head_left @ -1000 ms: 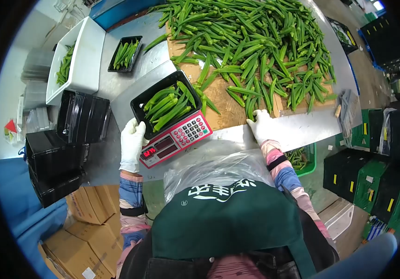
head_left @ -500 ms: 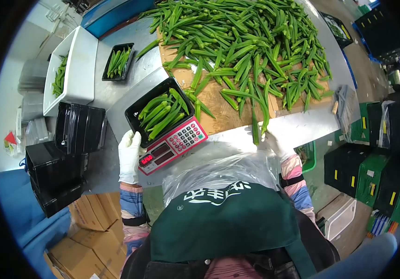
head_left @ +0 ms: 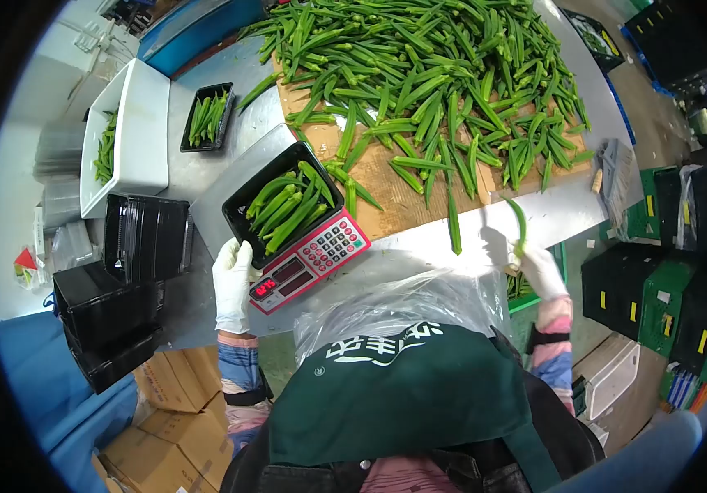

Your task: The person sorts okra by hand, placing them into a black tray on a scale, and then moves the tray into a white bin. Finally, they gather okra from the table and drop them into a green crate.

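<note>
My left hand (head_left: 232,283), in a white glove, rests by the near-left corner of a black tray (head_left: 232,212), its fingers loosely apart. Several okra pods lie in that tray, which stands on a red-framed digital scale (head_left: 310,261) with lit red digits. On the right, my gloved right hand (head_left: 541,273) is closed on one okra pod (head_left: 519,220), whose tip points up and away from me. The hand is beyond the table's near edge, above a green crate (head_left: 563,267). A large pile of okra (head_left: 419,74) covers the far table.
A smaller black tray of okra (head_left: 207,117) and a white bin (head_left: 135,131) stand at left. Stacked empty black trays (head_left: 144,238) are nearer. A brush (head_left: 614,177) lies at the table's right edge. Dark and green crates (head_left: 612,283) stand on the floor at right.
My right hand has moved right, off the table's edge, with an okra pod lifted away from the pile's near side. My left hand stays by the tray. The scale's digits look different.
</note>
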Action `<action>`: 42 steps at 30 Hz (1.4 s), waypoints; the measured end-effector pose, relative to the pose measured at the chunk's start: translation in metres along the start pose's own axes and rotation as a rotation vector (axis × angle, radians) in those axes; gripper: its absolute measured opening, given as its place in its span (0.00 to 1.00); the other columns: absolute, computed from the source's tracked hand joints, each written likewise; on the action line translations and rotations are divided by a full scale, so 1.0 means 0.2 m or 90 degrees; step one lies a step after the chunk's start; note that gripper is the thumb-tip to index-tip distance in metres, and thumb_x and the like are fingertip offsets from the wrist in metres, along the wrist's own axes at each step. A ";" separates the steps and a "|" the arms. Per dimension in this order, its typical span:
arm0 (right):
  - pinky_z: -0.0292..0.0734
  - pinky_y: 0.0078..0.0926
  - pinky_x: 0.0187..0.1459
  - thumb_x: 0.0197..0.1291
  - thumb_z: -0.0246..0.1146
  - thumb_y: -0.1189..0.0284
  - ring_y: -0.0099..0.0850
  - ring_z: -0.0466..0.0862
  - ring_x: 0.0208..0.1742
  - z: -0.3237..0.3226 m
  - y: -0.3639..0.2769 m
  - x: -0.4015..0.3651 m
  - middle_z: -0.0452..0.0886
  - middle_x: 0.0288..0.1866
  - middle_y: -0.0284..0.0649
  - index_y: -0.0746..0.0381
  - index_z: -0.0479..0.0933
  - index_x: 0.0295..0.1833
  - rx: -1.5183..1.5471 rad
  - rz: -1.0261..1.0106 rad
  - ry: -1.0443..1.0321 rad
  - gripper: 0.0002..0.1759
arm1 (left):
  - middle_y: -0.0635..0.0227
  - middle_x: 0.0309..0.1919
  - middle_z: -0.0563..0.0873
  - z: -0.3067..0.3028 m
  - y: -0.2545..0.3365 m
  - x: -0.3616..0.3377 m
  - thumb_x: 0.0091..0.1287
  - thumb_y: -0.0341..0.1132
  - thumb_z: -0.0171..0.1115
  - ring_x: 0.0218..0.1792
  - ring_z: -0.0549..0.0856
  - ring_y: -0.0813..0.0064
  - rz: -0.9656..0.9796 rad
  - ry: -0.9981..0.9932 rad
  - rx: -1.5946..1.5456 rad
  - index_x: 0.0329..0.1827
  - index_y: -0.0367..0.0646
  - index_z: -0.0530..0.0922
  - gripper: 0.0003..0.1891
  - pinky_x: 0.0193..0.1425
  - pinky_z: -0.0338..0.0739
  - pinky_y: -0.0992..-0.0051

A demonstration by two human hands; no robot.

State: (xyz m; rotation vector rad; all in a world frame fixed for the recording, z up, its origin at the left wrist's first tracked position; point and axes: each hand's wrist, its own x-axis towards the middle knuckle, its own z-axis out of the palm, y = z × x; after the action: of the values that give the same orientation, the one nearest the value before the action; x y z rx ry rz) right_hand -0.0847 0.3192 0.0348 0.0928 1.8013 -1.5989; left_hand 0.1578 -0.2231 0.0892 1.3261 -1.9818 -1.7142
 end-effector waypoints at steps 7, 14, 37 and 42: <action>0.81 0.32 0.54 0.68 0.64 0.74 0.33 0.87 0.47 -0.67 0.31 -0.11 0.89 0.50 0.49 0.70 0.83 0.58 -0.546 -0.092 0.440 0.16 | 0.71 0.36 0.87 0.04 0.00 0.00 0.80 0.40 0.59 0.25 0.80 0.86 -0.008 0.015 -0.028 0.63 0.38 0.80 0.17 0.29 0.77 0.83; 0.81 0.37 0.49 0.68 0.65 0.67 0.42 0.87 0.45 0.66 -0.11 0.51 0.86 0.52 0.44 0.58 0.85 0.54 -0.450 -0.389 0.159 0.12 | 0.72 0.38 0.88 0.05 0.03 -0.02 0.80 0.42 0.59 0.27 0.82 0.85 -0.006 0.018 0.004 0.64 0.38 0.80 0.19 0.29 0.77 0.82; 0.77 0.35 0.42 0.60 0.71 0.73 0.39 0.82 0.39 1.57 -0.50 0.41 0.78 0.37 0.41 0.58 0.82 0.60 -0.397 -0.638 -0.055 0.21 | 0.49 0.39 0.89 0.03 0.08 0.01 0.77 0.32 0.53 0.25 0.88 0.68 -0.179 -0.081 -0.191 0.55 0.37 0.76 0.10 0.25 0.85 0.71; 0.79 0.35 0.45 0.63 0.67 0.76 0.43 0.83 0.41 1.23 -0.27 0.48 0.81 0.40 0.45 0.61 0.83 0.56 -0.374 -0.484 0.038 0.16 | 0.47 0.40 0.89 -0.14 0.14 0.31 0.77 0.33 0.53 0.27 0.89 0.68 -0.144 -0.069 -0.266 0.56 0.37 0.76 0.11 0.28 0.85 0.71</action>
State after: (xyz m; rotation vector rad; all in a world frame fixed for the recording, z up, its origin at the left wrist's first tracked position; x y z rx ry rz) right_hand -0.0711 0.0508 0.0325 -0.9169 2.4427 -1.4401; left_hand 0.1277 -0.2888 0.0976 1.3626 -1.4462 -2.1929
